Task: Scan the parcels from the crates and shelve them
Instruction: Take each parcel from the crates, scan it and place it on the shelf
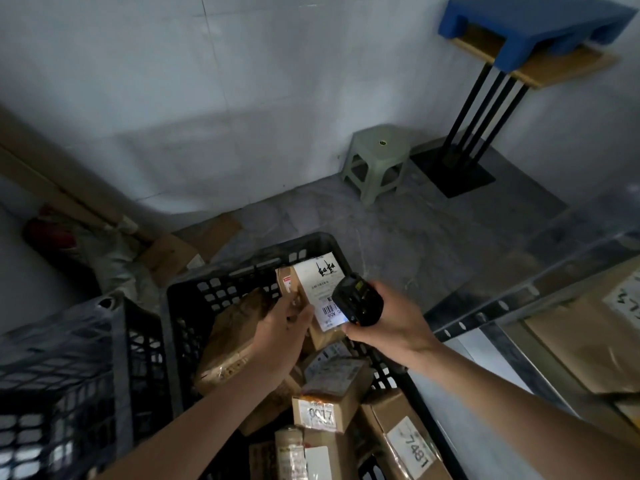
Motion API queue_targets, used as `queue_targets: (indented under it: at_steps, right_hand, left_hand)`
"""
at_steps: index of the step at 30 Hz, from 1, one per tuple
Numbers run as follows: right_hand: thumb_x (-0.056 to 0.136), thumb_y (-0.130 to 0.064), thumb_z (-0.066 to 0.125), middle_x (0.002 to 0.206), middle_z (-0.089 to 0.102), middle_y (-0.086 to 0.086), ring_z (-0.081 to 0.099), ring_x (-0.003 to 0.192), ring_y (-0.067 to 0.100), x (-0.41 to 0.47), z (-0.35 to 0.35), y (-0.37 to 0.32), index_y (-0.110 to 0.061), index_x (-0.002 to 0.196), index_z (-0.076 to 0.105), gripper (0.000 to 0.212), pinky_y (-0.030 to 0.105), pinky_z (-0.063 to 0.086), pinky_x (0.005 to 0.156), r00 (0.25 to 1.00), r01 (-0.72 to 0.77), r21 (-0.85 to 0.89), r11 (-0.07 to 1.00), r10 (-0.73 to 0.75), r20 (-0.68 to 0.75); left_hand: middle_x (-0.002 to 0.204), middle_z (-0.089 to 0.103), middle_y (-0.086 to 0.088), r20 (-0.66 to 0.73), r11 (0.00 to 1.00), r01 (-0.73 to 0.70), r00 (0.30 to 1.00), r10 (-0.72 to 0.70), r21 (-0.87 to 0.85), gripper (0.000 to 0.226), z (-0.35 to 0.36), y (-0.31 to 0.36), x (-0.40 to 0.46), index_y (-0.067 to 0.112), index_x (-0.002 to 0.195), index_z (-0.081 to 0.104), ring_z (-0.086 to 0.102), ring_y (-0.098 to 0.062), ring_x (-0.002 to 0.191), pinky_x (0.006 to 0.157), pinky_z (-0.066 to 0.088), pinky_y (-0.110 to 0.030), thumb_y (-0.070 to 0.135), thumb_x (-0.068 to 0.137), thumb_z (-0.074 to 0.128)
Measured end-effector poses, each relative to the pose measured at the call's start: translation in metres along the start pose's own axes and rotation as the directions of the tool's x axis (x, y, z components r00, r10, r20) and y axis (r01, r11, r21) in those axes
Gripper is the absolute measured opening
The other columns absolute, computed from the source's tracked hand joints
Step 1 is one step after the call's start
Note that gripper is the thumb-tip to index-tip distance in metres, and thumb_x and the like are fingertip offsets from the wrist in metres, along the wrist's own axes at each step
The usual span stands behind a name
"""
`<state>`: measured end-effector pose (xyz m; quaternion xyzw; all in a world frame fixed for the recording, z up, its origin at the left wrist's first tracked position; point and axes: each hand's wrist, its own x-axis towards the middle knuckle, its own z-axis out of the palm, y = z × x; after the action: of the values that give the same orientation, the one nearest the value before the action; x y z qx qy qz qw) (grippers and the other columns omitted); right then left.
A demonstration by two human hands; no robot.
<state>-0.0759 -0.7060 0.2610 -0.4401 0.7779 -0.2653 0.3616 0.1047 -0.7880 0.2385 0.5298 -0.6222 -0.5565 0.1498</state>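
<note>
My left hand (282, 332) grips a small brown parcel (311, 289) with a white barcode label, holding it upright above the black crate (194, 299). My right hand (388, 323) grips a black handheld scanner (356, 303) right beside the label, its lit end close to the barcode. The crate below holds several cardboard parcels, among them a box marked 7481 (405, 441) and a smaller box with a numbered sticker (329, 400).
A second black crate (69, 375) stands at the left. A metal shelf (519, 299) holding cardboard boxes runs along the right. A green plastic stool (377, 161) and a black-legged stand under a blue pallet (533, 26) are by the white wall.
</note>
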Motion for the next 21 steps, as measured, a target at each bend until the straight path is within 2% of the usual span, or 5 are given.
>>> queue_targets:
  at_steps: [3, 8, 11, 14, 21]
  right_hand:
    - [0.072, -0.030, 0.086, 0.109, 0.071, -0.017, 0.065, 0.104, -0.001, 0.006, 0.006, 0.004, -0.037, 0.119, 0.060, 0.054, 0.027, 0.053, 0.094, 0.998, -0.020, 0.064, 0.998, 0.016, 0.059]
    - [0.068, -0.023, 0.087, 0.118, 0.073, -0.011, 0.067, 0.114, 0.006, 0.010, 0.009, 0.011, -0.029, 0.124, 0.062, 0.061, 0.037, 0.056, 0.100, 0.994, -0.057, 0.223, 0.973, 0.035, 0.100]
    - [0.073, -0.010, 0.087, 0.118, 0.075, -0.007, 0.069, 0.114, 0.009, 0.007, 0.007, 0.009, -0.021, 0.124, 0.064, 0.057, 0.034, 0.059, 0.096, 0.993, -0.075, 0.300, 0.951, 0.045, 0.107]
    - [0.074, -0.012, 0.087, 0.116, 0.076, -0.008, 0.070, 0.113, 0.009, -0.002, 0.003, -0.001, -0.021, 0.123, 0.066, 0.054, 0.034, 0.059, 0.095, 0.993, -0.078, 0.314, 0.946, 0.047, 0.104]
    - [0.076, -0.004, 0.086, 0.101, 0.078, -0.013, 0.072, 0.098, 0.001, -0.041, -0.011, -0.038, -0.020, 0.115, 0.067, 0.047, 0.013, 0.056, 0.074, 0.997, -0.076, 0.400, 0.913, 0.071, 0.028]
  left_hand:
    - [0.120, 0.067, 0.010, -0.004, 1.000, 0.011, 1.000, -0.011, -0.017, 0.040, 0.002, -0.001, 0.001, 0.026, 0.142, 0.048, 0.060, 0.010, 0.087, 0.063, 0.051, -0.011, 0.031, 0.103, 0.054]
    - [0.107, 0.068, 0.018, 0.017, 0.999, 0.021, 1.000, -0.021, -0.041, 0.042, 0.002, 0.002, -0.001, 0.044, 0.137, 0.041, 0.067, 0.009, 0.077, 0.064, 0.054, -0.016, 0.030, 0.101, 0.058]
    - [0.113, 0.070, 0.012, -0.021, 0.999, -0.001, 1.000, 0.000, -0.050, 0.037, 0.000, 0.001, -0.004, 0.041, 0.132, 0.046, 0.070, 0.004, 0.085, 0.066, 0.054, -0.017, 0.026, 0.100, 0.060]
    - [0.114, 0.071, 0.014, -0.045, 0.997, 0.006, 0.999, -0.009, -0.080, 0.027, -0.004, 0.004, -0.011, 0.036, 0.124, 0.055, 0.068, -0.001, 0.098, 0.082, 0.058, -0.027, 0.027, 0.100, 0.061]
    - [0.114, 0.071, 0.017, 0.004, 0.983, -0.033, 0.999, 0.035, -0.181, 0.039, -0.021, 0.019, -0.039, 0.041, 0.134, 0.056, 0.067, -0.002, 0.105, 0.090, 0.055, -0.030, 0.036, 0.096, 0.064]
